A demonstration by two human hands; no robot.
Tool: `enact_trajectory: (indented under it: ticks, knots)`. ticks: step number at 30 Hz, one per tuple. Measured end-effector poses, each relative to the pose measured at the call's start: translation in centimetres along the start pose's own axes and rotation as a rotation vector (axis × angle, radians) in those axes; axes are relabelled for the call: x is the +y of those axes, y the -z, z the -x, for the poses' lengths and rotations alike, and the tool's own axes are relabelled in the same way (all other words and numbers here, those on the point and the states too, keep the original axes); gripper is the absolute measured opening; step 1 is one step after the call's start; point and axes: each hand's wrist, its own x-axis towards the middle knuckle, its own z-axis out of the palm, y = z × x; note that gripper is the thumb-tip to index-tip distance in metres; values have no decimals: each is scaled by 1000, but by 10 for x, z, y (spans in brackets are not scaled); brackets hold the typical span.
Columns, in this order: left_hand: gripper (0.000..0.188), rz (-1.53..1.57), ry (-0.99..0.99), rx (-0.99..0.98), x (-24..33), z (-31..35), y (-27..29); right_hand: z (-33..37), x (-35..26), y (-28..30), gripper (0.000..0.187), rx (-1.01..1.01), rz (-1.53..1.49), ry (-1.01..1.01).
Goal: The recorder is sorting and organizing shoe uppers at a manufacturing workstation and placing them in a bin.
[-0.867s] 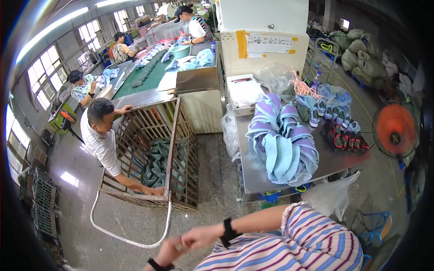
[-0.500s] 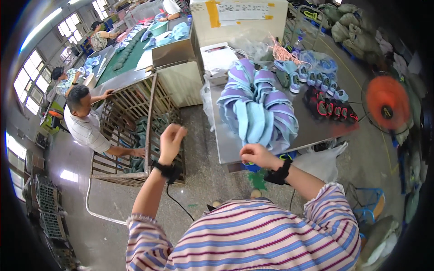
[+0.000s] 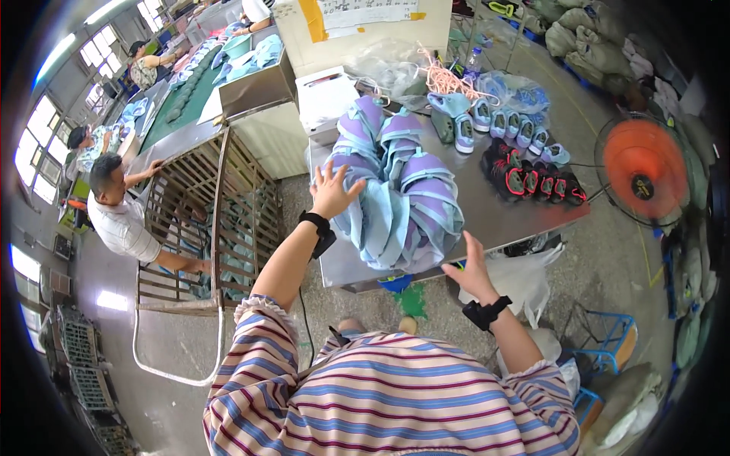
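Evidently, the cloth pieces (image 3: 431,190) lie piled on the desk (image 3: 494,223), not yet lifted, the left hand (image 3: 332,193) spreading its fingers at their left side, contact unclear, the right hand (image 3: 475,275) parted just beside them, neither gripping anything.

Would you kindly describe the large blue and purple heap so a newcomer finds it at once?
Find the metal table right of the slatted cart. At its near edge, between left hand and right hand, sits the heap of overlapping blue and purple pieces. Unlike the small shoes to its right, it is bulky and layered.
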Motion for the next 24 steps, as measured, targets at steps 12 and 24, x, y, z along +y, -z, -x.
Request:
enact_trajectory:
  ticks: [12,24]
  knots:
    - [87,-153,-206,61,-85,-102,-47,-86,-115,-117,77,-94,606,307]
    - [97,273,-429,-428,-39,80,-63,-232,-110,20,37,-285,473,560]
